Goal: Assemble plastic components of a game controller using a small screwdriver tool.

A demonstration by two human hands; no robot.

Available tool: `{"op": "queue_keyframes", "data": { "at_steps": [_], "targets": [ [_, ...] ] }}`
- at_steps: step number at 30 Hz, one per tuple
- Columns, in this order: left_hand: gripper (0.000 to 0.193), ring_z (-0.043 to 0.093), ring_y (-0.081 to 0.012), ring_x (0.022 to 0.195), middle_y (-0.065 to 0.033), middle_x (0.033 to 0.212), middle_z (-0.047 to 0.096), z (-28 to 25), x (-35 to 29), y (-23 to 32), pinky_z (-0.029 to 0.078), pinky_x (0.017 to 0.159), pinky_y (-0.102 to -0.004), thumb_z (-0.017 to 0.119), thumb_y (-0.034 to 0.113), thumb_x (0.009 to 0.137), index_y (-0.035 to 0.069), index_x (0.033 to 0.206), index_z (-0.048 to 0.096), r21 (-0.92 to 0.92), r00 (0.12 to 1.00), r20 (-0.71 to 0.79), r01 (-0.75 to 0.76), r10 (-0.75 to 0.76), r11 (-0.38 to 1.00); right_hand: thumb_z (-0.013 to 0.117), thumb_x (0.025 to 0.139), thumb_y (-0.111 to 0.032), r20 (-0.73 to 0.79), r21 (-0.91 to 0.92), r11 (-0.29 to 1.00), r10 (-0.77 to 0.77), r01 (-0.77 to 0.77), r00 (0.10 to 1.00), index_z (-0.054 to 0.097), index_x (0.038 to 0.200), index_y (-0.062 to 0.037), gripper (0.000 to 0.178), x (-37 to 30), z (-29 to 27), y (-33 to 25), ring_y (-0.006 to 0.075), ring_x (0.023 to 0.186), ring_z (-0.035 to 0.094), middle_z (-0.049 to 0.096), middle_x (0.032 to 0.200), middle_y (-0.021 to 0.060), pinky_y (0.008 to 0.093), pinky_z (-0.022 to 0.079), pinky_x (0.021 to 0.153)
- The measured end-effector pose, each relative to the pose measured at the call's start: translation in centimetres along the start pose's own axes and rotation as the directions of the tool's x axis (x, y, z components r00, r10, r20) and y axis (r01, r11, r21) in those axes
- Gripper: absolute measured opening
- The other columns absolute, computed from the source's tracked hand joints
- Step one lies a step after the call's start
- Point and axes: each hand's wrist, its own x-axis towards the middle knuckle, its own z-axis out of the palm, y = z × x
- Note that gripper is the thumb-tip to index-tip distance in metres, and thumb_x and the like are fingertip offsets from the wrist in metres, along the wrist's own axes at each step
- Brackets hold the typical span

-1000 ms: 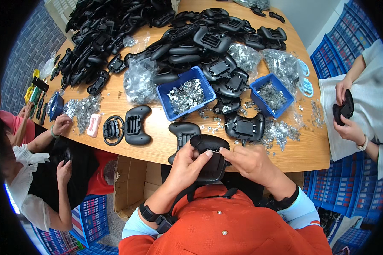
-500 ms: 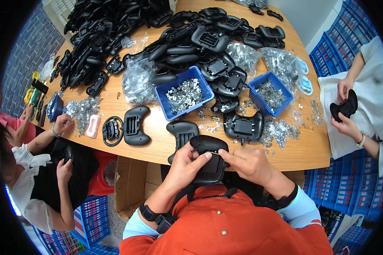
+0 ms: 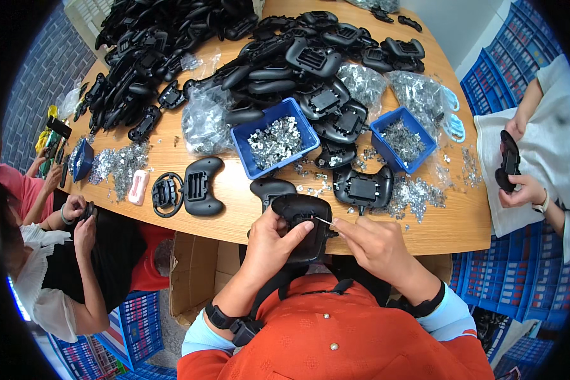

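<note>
One black gamepad shell (image 3: 310,206) looks like light, stiff, slightly slippery plastic, probably best held by its rim; it sits at two o'clock from the left hand (image 3: 267,246), clamped under that thumb, and at nine o'clock from the right hand (image 3: 377,244), which pinches a thin metal rod (image 3: 325,221) against it

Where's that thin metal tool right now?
In the head view, just right of centre, the thin metal tool is in the right hand, its tip at the black shell held by the left hand.
</note>
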Motion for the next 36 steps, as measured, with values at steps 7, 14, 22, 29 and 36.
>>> {"op": "queue_keyframes", "data": {
  "at_steps": [7,14,22,29,36],
  "targets": [
    [0.031,0.069,-0.0137,0.088,-0.0103,0.100,0.071,-0.1,0.1,-0.3,0.056,0.077,-0.0279,0.070,0.006,0.088,-0.003,0.115,0.057,0.000,0.999,-0.001,-0.035,0.035,0.999,0.071,0.080,-0.003,0.007,0.018,1.000,0.005,-0.005,1.000,0.069,0.102,-0.0044,0.023,0.2,0.0,0.0,0.0224,0.053,0.058,0.056,0.066,0.0068,0.0341,0.044,0.046],
    [0.035,0.071,-0.0252,0.071,-0.0137,0.081,0.071,-0.1,0.1,-0.5,0.054,0.061,-0.0343,0.074,0.019,0.084,0.002,0.111,0.059,0.530,0.969,-0.012,-0.203,0.247,0.823,0.069,0.080,-0.006,0.075,-0.115,0.993,-0.009,0.017,0.997,0.068,0.104,-0.0051,0.023,0.5,-0.6,-0.8,0.0213,0.054,0.060,0.055,0.069,0.0060,0.0339,0.046,0.046],
    [0.030,0.066,-0.0306,0.059,-0.0116,0.070,0.066,0.9,-0.2,1.9,0.049,0.049,-0.0405,0.074,0.023,0.081,0.006,0.097,0.054,0.839,0.915,0.114,-0.298,0.388,0.456,0.060,0.078,-0.007,0.299,-0.290,0.955,0.034,0.056,0.954,0.065,0.098,-0.0006,0.021,2.6,-2.7,-2.7,0.0229,0.060,0.065,0.060,0.074,0.0081,0.0330,0.051,0.049],
    [0.032,0.067,-0.0313,0.062,-0.0124,0.073,0.067,0.5,0.3,2.2,0.050,0.049,-0.0407,0.075,0.021,0.080,0.007,0.101,0.055,0.879,0.900,0.064,-0.256,0.431,0.403,0.062,0.078,-0.007,0.383,-0.264,0.963,0.050,0.057,0.922,0.066,0.098,-0.0028,0.021,1.5,-2.0,-2.7,0.0248,0.059,0.065,0.060,0.074,0.0080,0.0348,0.050,0.048],
    [0.033,0.071,-0.0225,0.086,-0.0135,0.095,0.070,-0.2,1.2,0.8,0.056,0.075,-0.0341,0.068,0.014,0.090,0.001,0.115,0.051,0.310,0.950,-0.071,-0.269,0.305,0.912,0.064,0.089,-0.009,-0.087,0.115,0.967,0.238,-0.228,0.967,0.067,0.106,-0.0032,0.018,0.7,-1.8,-1.1,0.0218,0.064,0.063,0.065,0.085,0.0126,0.0318,0.049,0.058]
  ]
}}
